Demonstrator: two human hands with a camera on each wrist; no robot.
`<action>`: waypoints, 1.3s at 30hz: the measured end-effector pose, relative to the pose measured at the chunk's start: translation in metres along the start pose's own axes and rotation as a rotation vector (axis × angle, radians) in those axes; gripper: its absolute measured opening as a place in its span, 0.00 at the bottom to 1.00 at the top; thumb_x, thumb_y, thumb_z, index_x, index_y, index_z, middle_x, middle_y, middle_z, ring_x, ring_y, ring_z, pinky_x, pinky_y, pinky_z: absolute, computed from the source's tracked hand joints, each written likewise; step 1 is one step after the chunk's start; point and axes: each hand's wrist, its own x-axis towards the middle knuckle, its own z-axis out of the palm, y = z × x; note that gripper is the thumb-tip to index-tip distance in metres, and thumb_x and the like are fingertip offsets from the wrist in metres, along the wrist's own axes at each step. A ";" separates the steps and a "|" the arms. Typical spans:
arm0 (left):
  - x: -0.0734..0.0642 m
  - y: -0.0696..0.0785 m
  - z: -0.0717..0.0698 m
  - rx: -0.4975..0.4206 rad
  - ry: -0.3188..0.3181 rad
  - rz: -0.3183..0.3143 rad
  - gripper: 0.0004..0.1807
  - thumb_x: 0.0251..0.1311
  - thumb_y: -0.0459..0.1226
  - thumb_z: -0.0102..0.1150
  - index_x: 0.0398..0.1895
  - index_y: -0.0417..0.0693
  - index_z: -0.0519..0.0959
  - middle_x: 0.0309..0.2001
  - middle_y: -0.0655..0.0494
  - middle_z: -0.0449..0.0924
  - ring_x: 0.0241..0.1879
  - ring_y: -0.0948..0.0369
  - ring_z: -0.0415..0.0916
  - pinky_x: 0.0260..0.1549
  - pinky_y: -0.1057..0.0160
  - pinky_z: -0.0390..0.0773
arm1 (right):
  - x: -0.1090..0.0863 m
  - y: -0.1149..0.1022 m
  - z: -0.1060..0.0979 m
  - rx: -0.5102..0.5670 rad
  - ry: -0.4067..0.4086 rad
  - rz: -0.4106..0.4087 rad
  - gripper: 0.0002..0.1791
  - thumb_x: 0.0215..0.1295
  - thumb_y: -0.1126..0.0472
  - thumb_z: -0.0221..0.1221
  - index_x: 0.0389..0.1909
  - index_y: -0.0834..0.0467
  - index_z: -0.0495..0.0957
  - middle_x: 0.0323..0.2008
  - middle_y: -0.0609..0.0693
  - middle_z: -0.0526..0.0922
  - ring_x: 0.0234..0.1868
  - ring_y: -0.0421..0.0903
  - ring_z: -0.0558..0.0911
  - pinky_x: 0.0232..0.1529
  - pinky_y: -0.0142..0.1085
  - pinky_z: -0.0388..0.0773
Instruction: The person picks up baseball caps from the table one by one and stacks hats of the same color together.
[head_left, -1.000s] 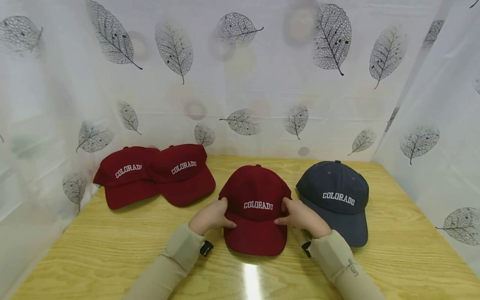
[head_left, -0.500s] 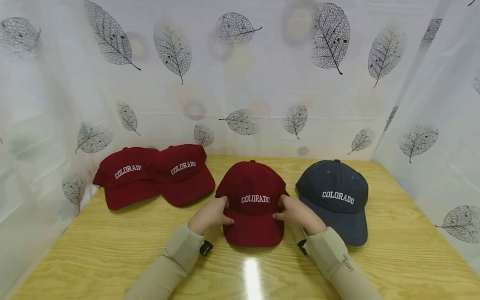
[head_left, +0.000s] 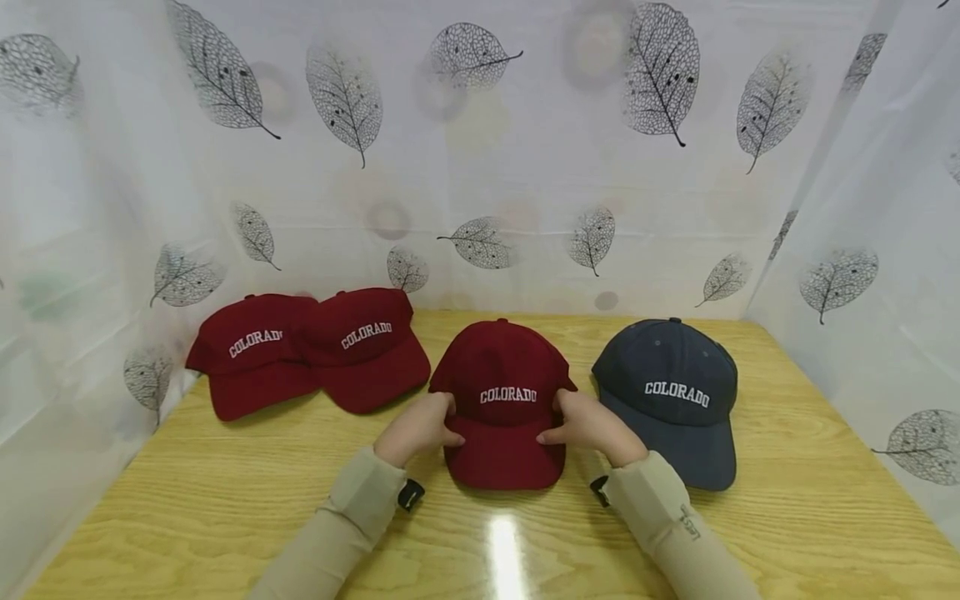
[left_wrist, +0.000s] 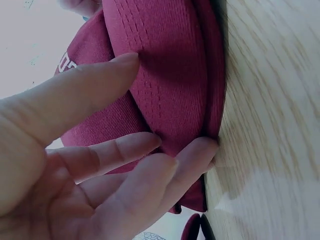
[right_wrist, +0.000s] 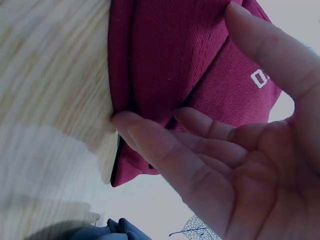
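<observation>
A dark red baseball cap [head_left: 504, 375] lettered COLORADO sits on the table between both hands, brim toward me. My left hand [head_left: 420, 427] holds its left side, thumb on the brim and fingers against the lower side of the crown. On the opposite side my right hand [head_left: 596, 427] holds it the same way. In the left wrist view, the thumb presses the stitched brim [left_wrist: 170, 75], and a second brim edge [left_wrist: 214, 65] lies right beneath it, close to the tabletop. The right wrist view shows fingertips at the brim's lower edge [right_wrist: 120, 75].
Two more red COLORADO caps stand at the back left, the right one [head_left: 367, 358] overlapping the left one [head_left: 255, 358]. A navy COLORADO cap [head_left: 671, 392] is just right of my right hand. Behind the wooden table [head_left: 225, 517] hangs a white leaf-print curtain [head_left: 525, 167].
Both hands and the red cap between them have shifted slightly away from me and to the left. The other caps stay where they were.
</observation>
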 end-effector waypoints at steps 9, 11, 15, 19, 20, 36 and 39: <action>-0.002 0.007 -0.011 0.069 0.124 0.030 0.17 0.43 0.44 0.67 0.26 0.44 0.71 0.24 0.56 0.68 0.24 0.60 0.66 0.23 0.62 0.68 | -0.003 -0.006 -0.008 -0.057 0.156 -0.003 0.14 0.51 0.58 0.63 0.26 0.62 0.69 0.19 0.49 0.68 0.19 0.42 0.67 0.20 0.34 0.64; 0.000 0.009 -0.010 0.064 0.226 0.078 0.21 0.42 0.45 0.68 0.31 0.43 0.69 0.29 0.54 0.67 0.30 0.57 0.67 0.27 0.61 0.70 | -0.002 -0.009 -0.009 -0.061 0.274 -0.010 0.15 0.51 0.57 0.63 0.29 0.62 0.69 0.21 0.50 0.70 0.20 0.43 0.69 0.21 0.35 0.66; 0.009 0.010 -0.005 0.026 0.343 0.186 0.37 0.40 0.44 0.70 0.54 0.43 0.64 0.52 0.43 0.61 0.52 0.47 0.60 0.44 0.53 0.69 | 0.003 -0.013 -0.006 -0.062 0.418 -0.075 0.30 0.48 0.54 0.65 0.48 0.65 0.66 0.40 0.59 0.72 0.38 0.52 0.73 0.36 0.43 0.72; 0.014 0.009 0.000 0.000 0.301 0.179 0.47 0.37 0.40 0.72 0.63 0.49 0.57 0.63 0.38 0.48 0.61 0.41 0.47 0.50 0.47 0.63 | 0.010 -0.012 0.000 -0.089 0.377 -0.115 0.46 0.44 0.52 0.68 0.62 0.63 0.56 0.56 0.67 0.61 0.54 0.62 0.64 0.49 0.51 0.65; 0.014 0.008 0.001 -0.007 0.286 0.167 0.46 0.37 0.39 0.72 0.63 0.49 0.58 0.64 0.38 0.47 0.60 0.40 0.47 0.50 0.47 0.62 | 0.012 -0.012 0.001 -0.097 0.358 -0.112 0.48 0.43 0.52 0.68 0.63 0.62 0.55 0.57 0.67 0.59 0.55 0.64 0.63 0.49 0.52 0.65; 0.008 0.006 0.002 -0.030 0.152 -0.012 0.44 0.41 0.41 0.69 0.61 0.46 0.55 0.52 0.30 0.61 0.41 0.44 0.72 0.36 0.52 0.73 | 0.007 -0.009 0.005 -0.069 0.236 0.016 0.48 0.43 0.52 0.68 0.59 0.68 0.53 0.48 0.66 0.69 0.47 0.58 0.72 0.44 0.46 0.70; 0.005 0.005 0.001 -0.021 0.132 -0.002 0.47 0.39 0.41 0.70 0.62 0.45 0.52 0.43 0.35 0.72 0.35 0.49 0.75 0.33 0.54 0.73 | 0.003 -0.007 0.004 -0.022 0.208 0.041 0.47 0.44 0.54 0.68 0.57 0.70 0.52 0.43 0.66 0.73 0.42 0.55 0.75 0.42 0.44 0.71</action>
